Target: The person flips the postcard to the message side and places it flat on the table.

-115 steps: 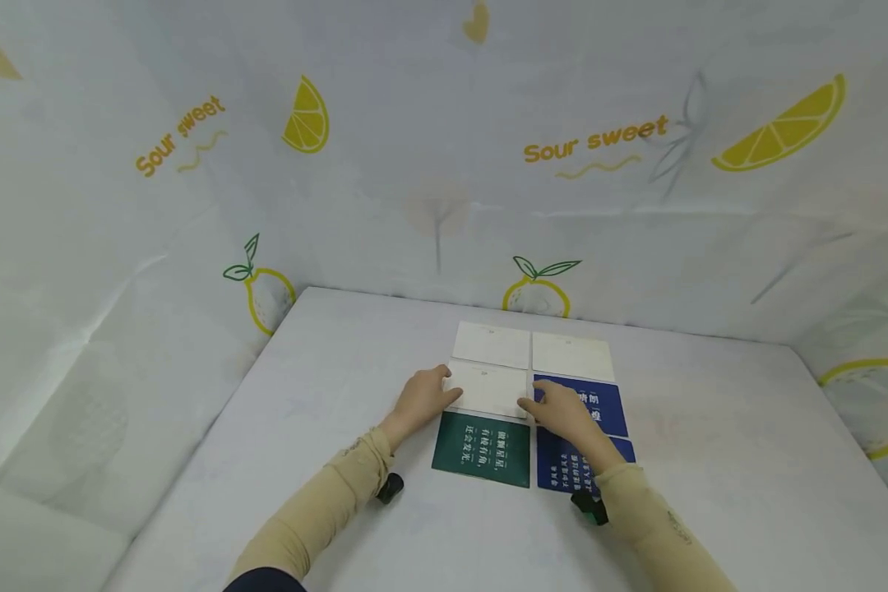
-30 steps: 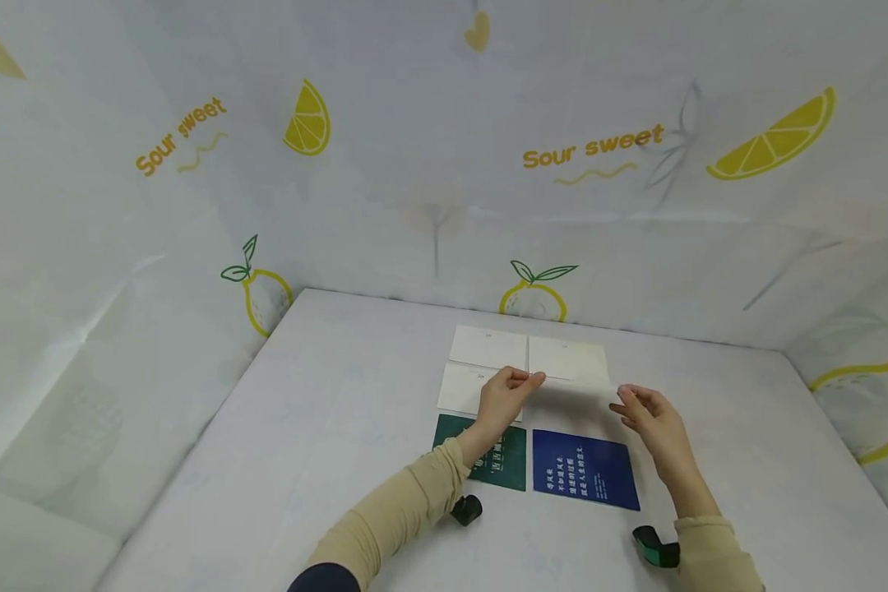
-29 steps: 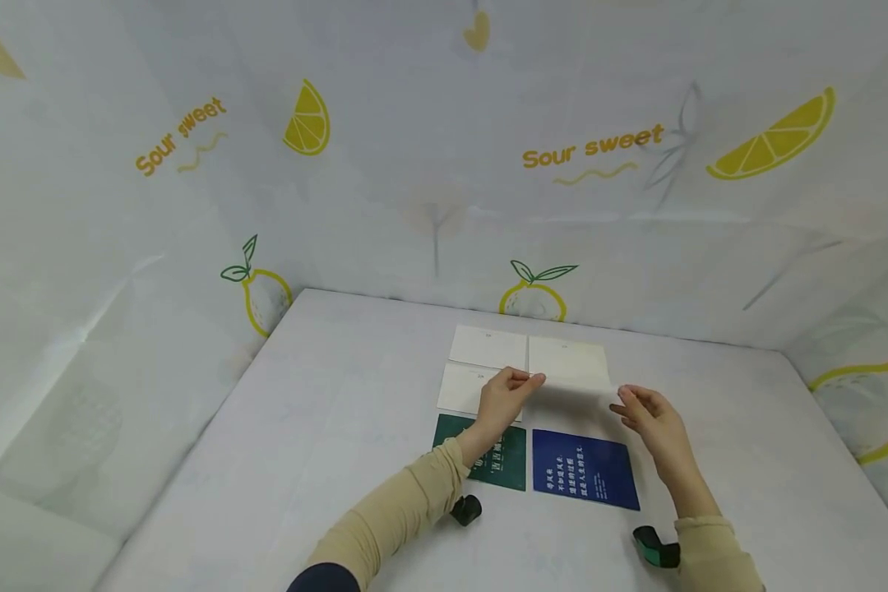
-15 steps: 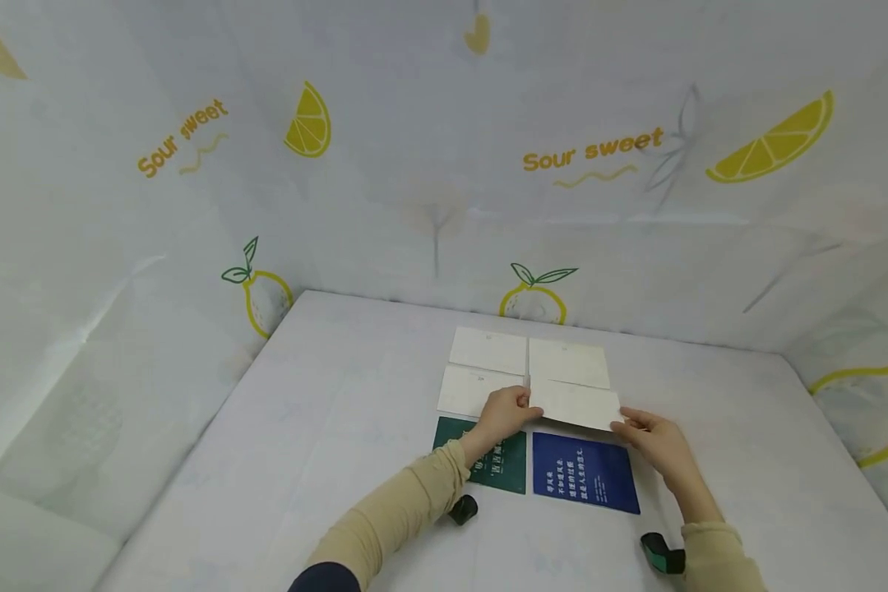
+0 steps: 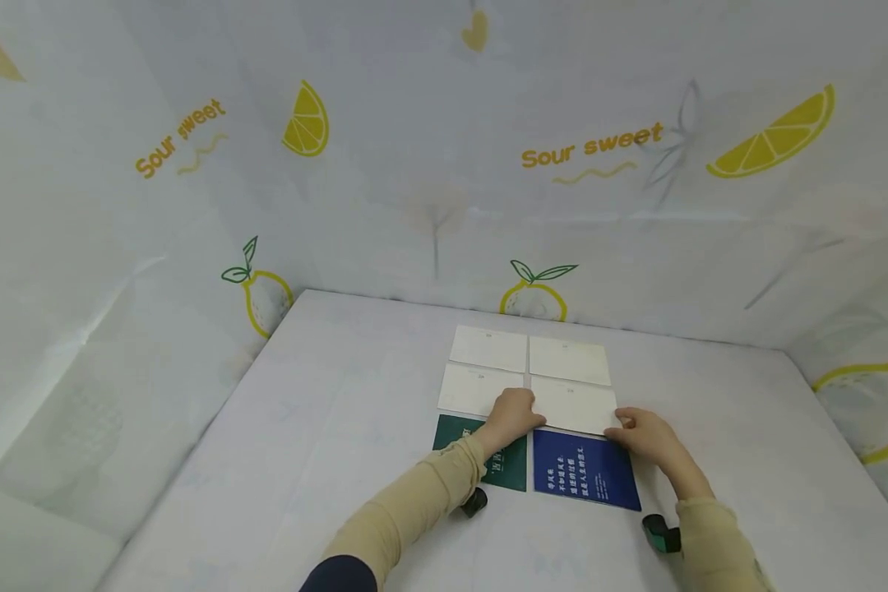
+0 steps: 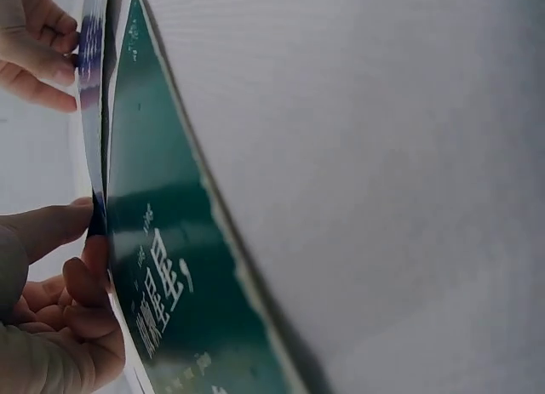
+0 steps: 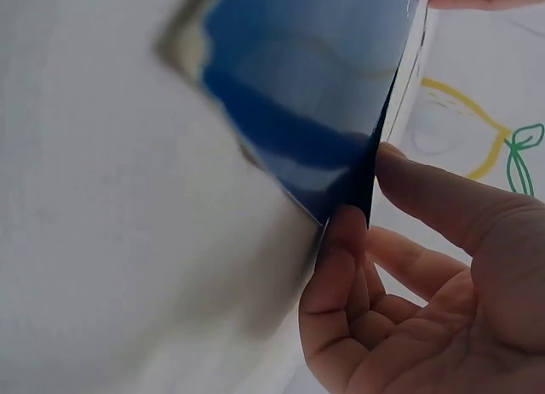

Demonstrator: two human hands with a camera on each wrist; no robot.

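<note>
six cards [image 5: 573,404], two hands [image 5: 512,411], apparently two black objects [image 5: 659,533]

On my head feed I see four white cards [image 5: 488,347], a green card [image 5: 514,477] and a deep blue card [image 5: 614,473], these two printed with white characters. Beige sleeves [image 5: 407,497] show against a whitish wall [image 5: 385,222] patterned with yellow lemons, green leaves and orange lettering.

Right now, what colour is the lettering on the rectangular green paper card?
White; the lettering on the green paper card shows best in the left wrist view.
</note>
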